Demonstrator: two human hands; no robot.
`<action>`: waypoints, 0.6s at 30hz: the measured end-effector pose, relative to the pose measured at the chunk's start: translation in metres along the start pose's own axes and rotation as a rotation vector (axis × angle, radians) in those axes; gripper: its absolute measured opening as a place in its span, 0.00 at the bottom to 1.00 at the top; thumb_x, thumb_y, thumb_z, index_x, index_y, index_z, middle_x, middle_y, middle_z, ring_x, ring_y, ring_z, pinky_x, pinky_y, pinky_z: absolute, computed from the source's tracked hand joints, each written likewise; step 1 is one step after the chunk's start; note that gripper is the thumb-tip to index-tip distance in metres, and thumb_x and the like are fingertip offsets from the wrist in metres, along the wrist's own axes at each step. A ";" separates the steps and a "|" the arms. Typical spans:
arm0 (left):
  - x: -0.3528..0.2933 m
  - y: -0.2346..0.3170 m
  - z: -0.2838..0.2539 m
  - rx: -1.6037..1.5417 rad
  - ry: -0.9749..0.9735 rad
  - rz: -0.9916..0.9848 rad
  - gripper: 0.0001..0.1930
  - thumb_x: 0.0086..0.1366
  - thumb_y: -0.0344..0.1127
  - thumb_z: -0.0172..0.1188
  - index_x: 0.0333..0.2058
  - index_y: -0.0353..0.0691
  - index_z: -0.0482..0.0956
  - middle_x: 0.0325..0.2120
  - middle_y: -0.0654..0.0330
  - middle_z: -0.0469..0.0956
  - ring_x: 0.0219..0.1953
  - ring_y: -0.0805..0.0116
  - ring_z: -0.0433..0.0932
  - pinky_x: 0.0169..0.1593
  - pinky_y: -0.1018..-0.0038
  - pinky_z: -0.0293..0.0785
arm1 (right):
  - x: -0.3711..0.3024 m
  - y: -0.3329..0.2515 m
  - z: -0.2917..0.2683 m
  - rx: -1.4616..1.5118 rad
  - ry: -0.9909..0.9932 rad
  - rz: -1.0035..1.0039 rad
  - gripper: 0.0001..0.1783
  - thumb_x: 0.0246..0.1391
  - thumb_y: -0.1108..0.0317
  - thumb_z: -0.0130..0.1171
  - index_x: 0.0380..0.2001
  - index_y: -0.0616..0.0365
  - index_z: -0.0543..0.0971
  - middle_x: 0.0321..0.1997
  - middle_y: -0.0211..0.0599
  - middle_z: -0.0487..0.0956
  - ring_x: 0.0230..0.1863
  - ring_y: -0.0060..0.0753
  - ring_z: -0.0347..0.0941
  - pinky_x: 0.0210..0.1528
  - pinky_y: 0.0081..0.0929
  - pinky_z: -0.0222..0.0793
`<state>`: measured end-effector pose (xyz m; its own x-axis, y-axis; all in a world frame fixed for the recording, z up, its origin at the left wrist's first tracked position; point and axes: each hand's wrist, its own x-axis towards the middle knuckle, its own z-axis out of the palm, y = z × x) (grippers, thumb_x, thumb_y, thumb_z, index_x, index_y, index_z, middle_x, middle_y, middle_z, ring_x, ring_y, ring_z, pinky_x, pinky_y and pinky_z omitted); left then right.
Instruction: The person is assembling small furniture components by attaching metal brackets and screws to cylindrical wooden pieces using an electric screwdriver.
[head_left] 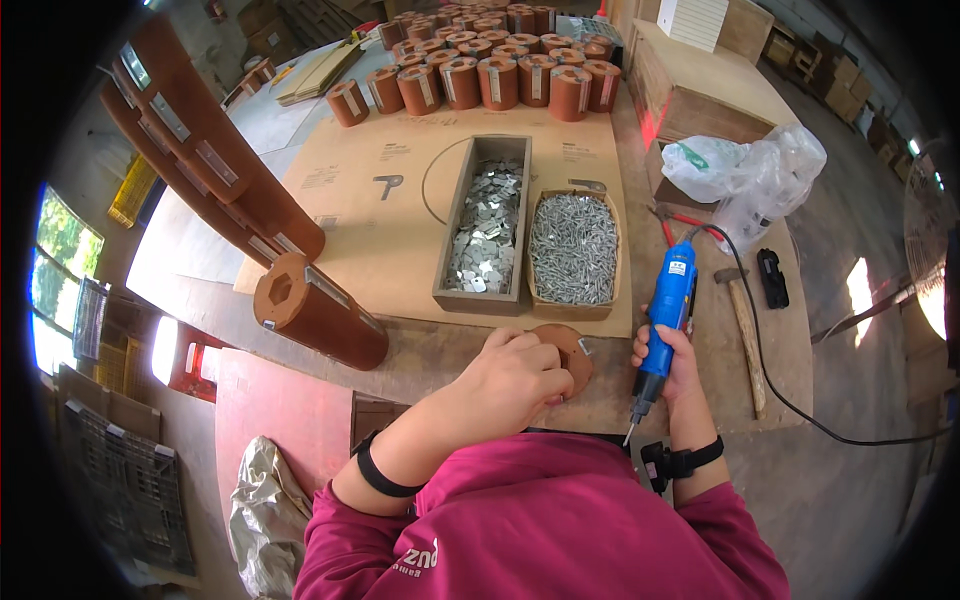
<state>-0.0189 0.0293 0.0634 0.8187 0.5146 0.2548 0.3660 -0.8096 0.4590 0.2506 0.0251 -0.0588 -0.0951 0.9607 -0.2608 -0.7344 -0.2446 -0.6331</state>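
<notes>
My right hand (672, 362) is wrapped round a blue electric screwdriver (672, 285), its tip pointing down toward me and a black cord running off to the right. Close to the table's front edge, my left hand (520, 368) is curled over the end of a brown cylinder (578, 366), fingers drawn together. Whatever those fingers pinch is hidden behind the knuckles. A small metal plate (586, 346) shows at that cylinder's edge. Beyond it stand a grey tray of flat metal plates (485, 238) and a cardboard box of screws (574, 250).
At left, one brown cylinder (330, 310) stands before tall stacks (225, 165) of similar ones. Many more cylinders (497, 82) crowd the far end. To the right lie a hammer (745, 340), red-handled pliers (668, 228), a black object (772, 278) and clear plastic bags (770, 170).
</notes>
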 end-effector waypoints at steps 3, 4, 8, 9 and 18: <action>-0.002 0.003 0.003 0.030 0.054 -0.046 0.07 0.47 0.29 0.58 0.28 0.44 0.73 0.24 0.64 0.68 0.31 0.64 0.68 0.42 0.69 0.60 | 0.001 0.000 -0.001 -0.005 -0.006 -0.003 0.27 0.44 0.67 0.55 0.49 0.60 0.61 0.25 0.38 0.71 0.23 0.32 0.68 0.25 0.31 0.67; -0.004 0.003 0.005 0.041 0.086 -0.058 0.07 0.47 0.29 0.58 0.28 0.44 0.73 0.25 0.64 0.68 0.31 0.64 0.68 0.43 0.69 0.60 | 0.000 0.000 -0.002 -0.002 -0.005 -0.004 0.27 0.44 0.67 0.55 0.49 0.60 0.61 0.25 0.38 0.71 0.23 0.32 0.68 0.25 0.31 0.67; -0.010 0.004 0.018 0.058 0.233 -0.066 0.10 0.45 0.28 0.60 0.29 0.43 0.74 0.27 0.63 0.69 0.32 0.63 0.68 0.43 0.67 0.61 | -0.001 0.000 0.000 0.002 -0.005 -0.007 0.28 0.44 0.67 0.55 0.49 0.60 0.61 0.25 0.38 0.71 0.23 0.32 0.68 0.25 0.31 0.67; -0.014 0.004 0.024 0.063 0.353 -0.092 0.12 0.43 0.29 0.62 0.30 0.42 0.74 0.29 0.62 0.70 0.33 0.62 0.68 0.42 0.66 0.61 | -0.001 0.000 0.000 0.003 -0.004 -0.007 0.28 0.44 0.67 0.55 0.49 0.60 0.61 0.25 0.38 0.71 0.23 0.32 0.68 0.25 0.31 0.67; -0.038 0.011 0.065 0.111 0.644 -0.210 0.21 0.36 0.35 0.69 0.34 0.42 0.76 0.39 0.58 0.72 0.44 0.54 0.66 0.46 0.61 0.62 | 0.001 0.000 -0.002 -0.005 0.002 -0.005 0.27 0.44 0.67 0.55 0.49 0.60 0.60 0.25 0.38 0.71 0.23 0.32 0.68 0.25 0.32 0.67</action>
<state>-0.0168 -0.0175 0.0039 0.3113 0.7016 0.6410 0.5595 -0.6805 0.4732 0.2517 0.0258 -0.0600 -0.0902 0.9616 -0.2593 -0.7317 -0.2406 -0.6378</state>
